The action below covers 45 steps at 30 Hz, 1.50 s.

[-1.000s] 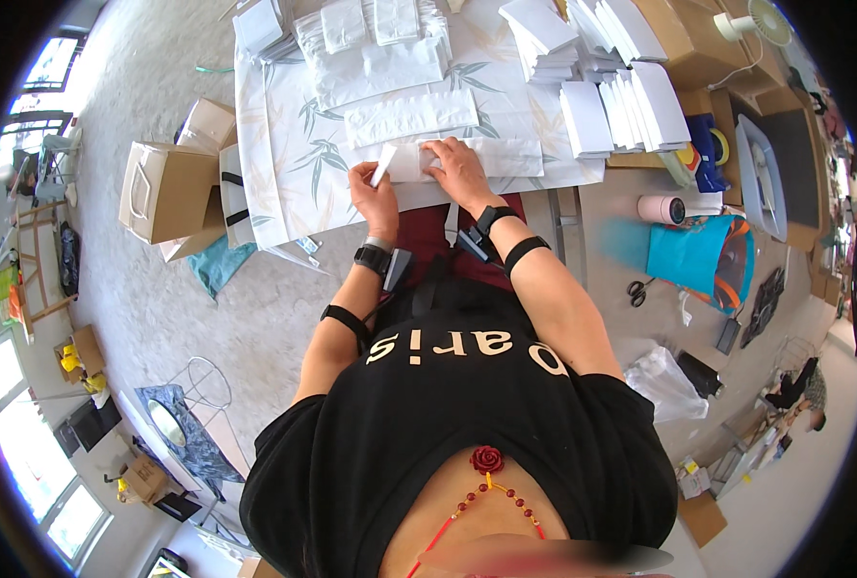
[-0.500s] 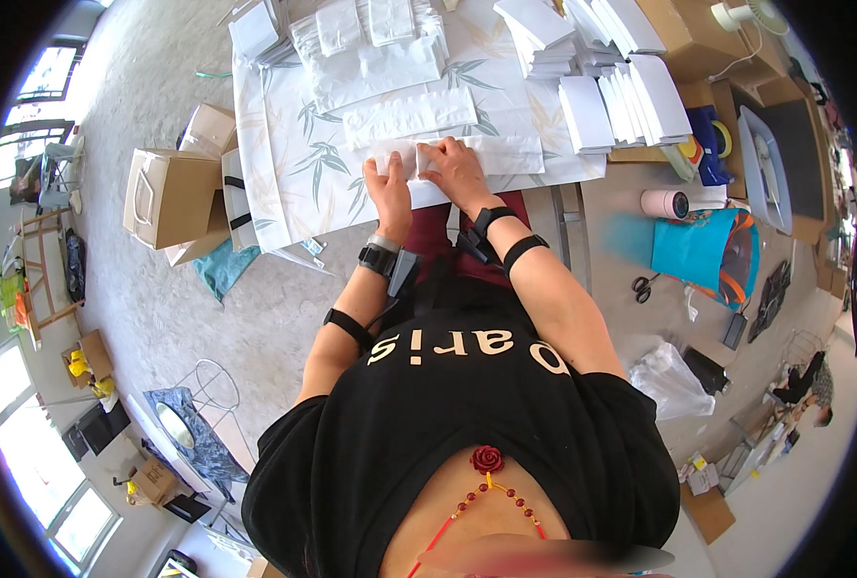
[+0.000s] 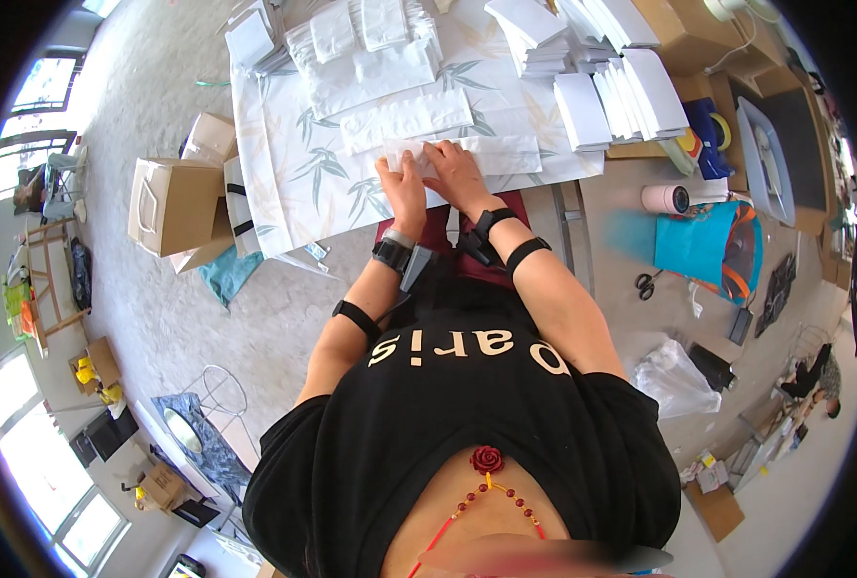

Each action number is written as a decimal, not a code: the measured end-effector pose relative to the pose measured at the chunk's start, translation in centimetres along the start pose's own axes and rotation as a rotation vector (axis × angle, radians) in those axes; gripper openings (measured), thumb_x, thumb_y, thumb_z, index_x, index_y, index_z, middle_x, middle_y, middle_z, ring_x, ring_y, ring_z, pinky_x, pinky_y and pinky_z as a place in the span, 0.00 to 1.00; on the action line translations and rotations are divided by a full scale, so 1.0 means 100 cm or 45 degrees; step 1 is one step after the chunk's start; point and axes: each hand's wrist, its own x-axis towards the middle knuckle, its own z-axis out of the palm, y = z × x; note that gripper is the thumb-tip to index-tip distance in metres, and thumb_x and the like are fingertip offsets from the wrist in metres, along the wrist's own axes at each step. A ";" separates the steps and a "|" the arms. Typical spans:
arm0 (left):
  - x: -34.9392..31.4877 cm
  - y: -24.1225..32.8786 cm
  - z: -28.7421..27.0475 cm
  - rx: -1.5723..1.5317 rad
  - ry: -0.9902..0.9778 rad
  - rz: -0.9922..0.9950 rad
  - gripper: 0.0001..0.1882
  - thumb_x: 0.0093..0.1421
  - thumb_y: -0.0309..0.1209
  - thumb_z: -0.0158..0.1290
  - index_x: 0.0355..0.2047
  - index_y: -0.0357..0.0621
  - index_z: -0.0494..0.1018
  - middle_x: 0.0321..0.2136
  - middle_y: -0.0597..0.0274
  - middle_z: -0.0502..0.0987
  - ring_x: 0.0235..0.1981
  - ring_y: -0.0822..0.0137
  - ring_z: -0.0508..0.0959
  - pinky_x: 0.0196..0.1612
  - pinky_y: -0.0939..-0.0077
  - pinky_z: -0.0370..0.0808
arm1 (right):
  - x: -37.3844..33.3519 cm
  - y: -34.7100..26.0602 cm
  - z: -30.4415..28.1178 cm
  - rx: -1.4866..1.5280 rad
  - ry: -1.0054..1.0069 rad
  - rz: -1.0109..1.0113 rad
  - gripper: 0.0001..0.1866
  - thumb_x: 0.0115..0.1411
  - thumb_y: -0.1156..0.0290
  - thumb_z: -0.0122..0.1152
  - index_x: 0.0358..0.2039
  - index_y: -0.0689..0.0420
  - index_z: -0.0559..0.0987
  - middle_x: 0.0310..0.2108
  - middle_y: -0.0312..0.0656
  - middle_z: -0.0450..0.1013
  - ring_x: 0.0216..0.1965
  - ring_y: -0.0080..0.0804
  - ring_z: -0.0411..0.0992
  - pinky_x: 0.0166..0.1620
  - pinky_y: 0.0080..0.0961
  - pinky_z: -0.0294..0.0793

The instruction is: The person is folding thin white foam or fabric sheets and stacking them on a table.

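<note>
Place: I am working in what is looking like a small workshop.
Table [image 3: 272, 144]: white piles [image 3: 658, 91], many alike, are standing on its leaf-patterned cloth.
Cartons [image 3: 168, 207]: brown ones are sitting on both my sides.
Floor [image 3: 289, 318]: bare grey concrete is stretching around me.
Windows [image 3: 48, 462]: big panes are lighting the left side.
Another person [image 3: 826, 383]: occupying a spot beside a cluttered worktop [image 3: 770, 448].

White strip [image 3: 510, 155]: thin, faintly creased, paper or plastic, which cannot be told. Table cover [image 3: 284, 217]: smooth, plastic-like sheet with a soft sheen. Stacks [image 3: 660, 91]: matt, smooth, paper-like. Carton [image 3: 173, 207]: matt brown cardboard. Floor [image 3: 284, 332]: dull, concrete-like. Clear bag [image 3: 677, 379]: crinkled, glossy plastic. Shirt [image 3: 467, 409]: matt black cloth.
</note>
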 end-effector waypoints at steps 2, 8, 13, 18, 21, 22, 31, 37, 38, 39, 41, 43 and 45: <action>-0.003 0.001 0.004 -0.037 -0.047 -0.005 0.16 0.71 0.33 0.54 0.50 0.36 0.65 0.40 0.56 0.76 0.39 0.72 0.75 0.39 0.75 0.73 | -0.004 0.004 -0.006 0.042 0.011 -0.029 0.36 0.53 0.63 0.75 0.61 0.56 0.72 0.53 0.46 0.71 0.57 0.49 0.70 0.57 0.43 0.71; -0.015 0.004 0.011 0.484 -0.304 0.280 0.21 0.69 0.37 0.58 0.53 0.33 0.68 0.45 0.49 0.77 0.47 0.65 0.77 0.48 0.70 0.74 | -0.030 0.022 -0.032 0.271 0.103 -0.057 0.34 0.55 0.74 0.69 0.62 0.63 0.70 0.55 0.52 0.72 0.58 0.52 0.69 0.61 0.42 0.70; -0.020 0.005 0.015 0.497 -0.484 0.238 0.31 0.69 0.46 0.56 0.60 0.30 0.69 0.68 0.25 0.58 0.74 0.38 0.52 0.74 0.57 0.52 | -0.036 0.041 -0.041 0.710 0.258 0.395 0.29 0.60 0.76 0.63 0.62 0.66 0.70 0.46 0.53 0.78 0.46 0.49 0.78 0.52 0.38 0.78; -0.018 0.004 0.011 0.550 -0.521 0.190 0.31 0.73 0.48 0.48 0.63 0.30 0.69 0.70 0.27 0.56 0.75 0.39 0.50 0.75 0.56 0.50 | -0.026 0.033 -0.042 0.633 0.291 0.597 0.27 0.63 0.74 0.64 0.62 0.64 0.71 0.43 0.48 0.81 0.39 0.34 0.82 0.44 0.29 0.81; -0.013 0.004 0.007 0.470 -0.494 0.168 0.30 0.74 0.46 0.47 0.62 0.30 0.69 0.70 0.31 0.58 0.74 0.42 0.53 0.74 0.56 0.52 | -0.020 0.025 -0.041 0.644 0.311 0.581 0.28 0.60 0.77 0.64 0.61 0.65 0.71 0.41 0.48 0.80 0.37 0.37 0.81 0.43 0.31 0.81; -0.013 0.006 0.006 0.470 -0.499 0.168 0.30 0.74 0.46 0.47 0.62 0.30 0.69 0.70 0.31 0.58 0.74 0.42 0.53 0.74 0.56 0.52 | -0.020 0.028 -0.038 0.612 0.346 0.556 0.28 0.59 0.79 0.63 0.60 0.66 0.71 0.38 0.49 0.80 0.35 0.41 0.80 0.43 0.34 0.80; -0.007 0.014 -0.023 1.129 -0.608 0.916 0.30 0.70 0.39 0.53 0.68 0.41 0.64 0.72 0.43 0.57 0.75 0.46 0.53 0.73 0.47 0.51 | -0.016 0.040 -0.025 0.459 0.426 0.389 0.27 0.56 0.83 0.61 0.58 0.65 0.72 0.40 0.50 0.76 0.42 0.50 0.76 0.47 0.41 0.77; -0.004 0.011 -0.032 1.569 -0.922 1.000 0.41 0.67 0.49 0.54 0.74 0.49 0.55 0.76 0.53 0.50 0.78 0.53 0.46 0.76 0.45 0.39 | -0.018 0.031 -0.030 0.188 0.430 0.328 0.26 0.54 0.83 0.61 0.56 0.63 0.73 0.41 0.50 0.75 0.45 0.50 0.75 0.49 0.44 0.75; -0.002 0.008 -0.035 1.573 -0.918 0.996 0.41 0.67 0.49 0.54 0.74 0.49 0.55 0.76 0.53 0.50 0.78 0.53 0.46 0.76 0.45 0.39 | -0.016 0.025 -0.032 0.192 0.426 0.326 0.26 0.54 0.83 0.61 0.56 0.63 0.73 0.41 0.50 0.75 0.45 0.50 0.75 0.49 0.44 0.75; -0.002 0.008 -0.035 1.576 -0.932 0.994 0.40 0.67 0.50 0.53 0.74 0.50 0.55 0.76 0.54 0.50 0.78 0.54 0.45 0.76 0.45 0.39 | -0.014 0.022 -0.034 0.007 0.442 0.199 0.21 0.55 0.81 0.60 0.52 0.61 0.75 0.42 0.48 0.74 0.46 0.47 0.74 0.49 0.43 0.74; -0.001 0.009 -0.033 1.579 -0.949 0.990 0.40 0.67 0.51 0.53 0.74 0.51 0.55 0.76 0.54 0.50 0.78 0.54 0.45 0.76 0.45 0.39 | -0.013 0.014 -0.037 -0.177 0.453 0.074 0.17 0.56 0.80 0.60 0.48 0.60 0.76 0.42 0.46 0.74 0.47 0.45 0.73 0.50 0.42 0.72; -0.001 0.010 -0.032 1.524 -0.940 0.994 0.37 0.67 0.46 0.55 0.73 0.51 0.59 0.76 0.54 0.51 0.78 0.55 0.45 0.76 0.46 0.39 | -0.014 0.010 -0.033 -0.177 0.192 -0.057 0.12 0.56 0.78 0.62 0.42 0.57 0.79 0.41 0.41 0.73 0.47 0.43 0.72 0.51 0.39 0.70; 0.002 0.013 -0.028 1.469 -0.905 1.022 0.33 0.66 0.42 0.56 0.69 0.50 0.64 0.73 0.54 0.57 0.76 0.54 0.51 0.74 0.46 0.43 | -0.015 0.010 -0.026 -0.238 0.192 -0.074 0.05 0.58 0.74 0.56 0.36 0.57 0.77 0.39 0.41 0.72 0.45 0.42 0.71 0.49 0.38 0.69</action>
